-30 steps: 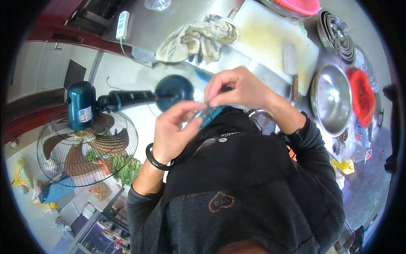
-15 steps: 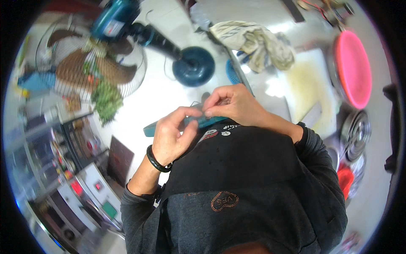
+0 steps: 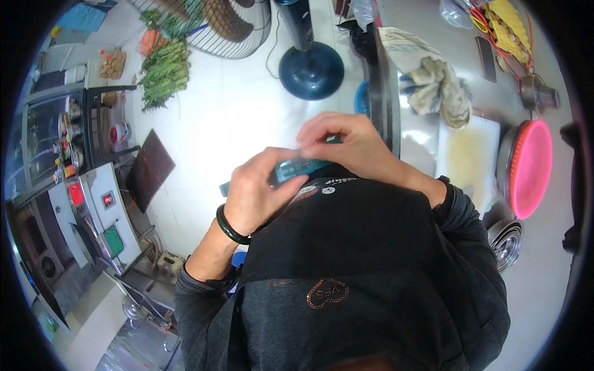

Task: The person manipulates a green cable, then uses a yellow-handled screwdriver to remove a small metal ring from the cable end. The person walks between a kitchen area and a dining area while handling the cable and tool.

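Note:
Close to my chest, both hands are on a small teal, tube-like object point(image 3: 296, 169). My left hand point(image 3: 255, 193), with a black band at the wrist, is wrapped round its lower end. My right hand point(image 3: 346, 144) pinches its upper end with the fingertips. What the object is cannot be made out; my fingers hide most of it. My dark hooded top point(image 3: 365, 272) fills the lower part of the view.
A dark blue fan base point(image 3: 310, 70) stands on the white floor, with its wire guard point(image 3: 223, 25) and green vegetables point(image 3: 162, 74) beyond. At right, a metal counter point(image 3: 421, 133) holds a crumpled cloth point(image 3: 440, 86), a white cutting board point(image 3: 467, 157) and a pink-lidded pot point(image 3: 529, 167).
The view has swung round, so the fan and counter sit higher and further right. My hands stay together on the teal object, with my right fingertips shifted along its upper end.

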